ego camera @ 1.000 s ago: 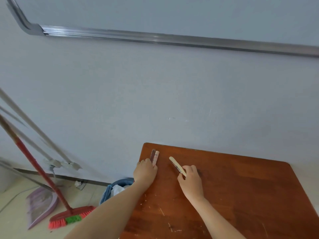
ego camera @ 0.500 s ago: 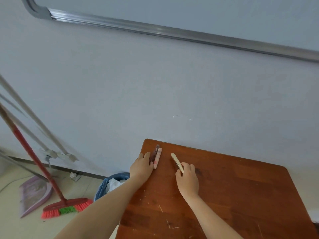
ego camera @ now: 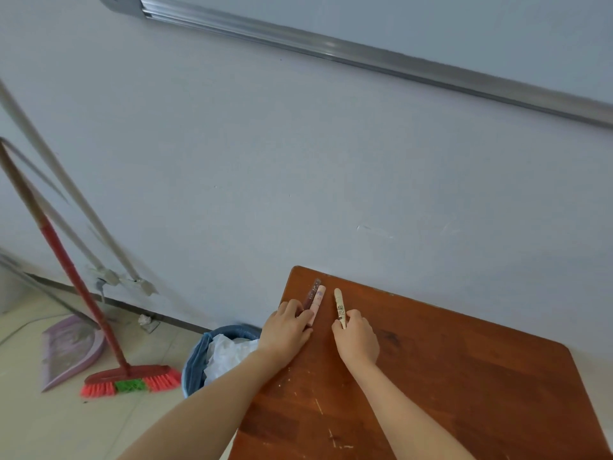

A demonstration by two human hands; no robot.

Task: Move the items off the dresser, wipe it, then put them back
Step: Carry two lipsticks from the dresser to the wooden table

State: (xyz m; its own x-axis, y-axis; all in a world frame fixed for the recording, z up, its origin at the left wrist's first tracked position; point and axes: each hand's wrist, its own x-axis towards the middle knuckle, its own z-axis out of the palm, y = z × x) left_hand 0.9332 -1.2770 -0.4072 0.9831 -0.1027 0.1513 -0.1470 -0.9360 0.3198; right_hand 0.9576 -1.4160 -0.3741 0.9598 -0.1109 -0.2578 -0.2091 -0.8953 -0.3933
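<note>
- At the far left corner of the worktop (ego camera: 464, 376), my left grip (ego camera: 286, 330) lies over the near ends of the dark tube (ego camera: 311, 288) and pink tube (ego camera: 317, 298), which lie side by side; I cannot tell whether it is pinching or only pressing.
- My right grip (ego camera: 357, 340) pinches the cream tube (ego camera: 339, 303) by its near end.
- Risk: a careless nudge could roll the tubes off the left edge into the waste bin (ego camera: 199, 356) below.

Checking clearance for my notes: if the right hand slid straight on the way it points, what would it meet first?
Probably the wall behind the dresser: the right hand holds the cream tube, whose tip leads, with bare wood ahead. Depth is unclear.
</note>
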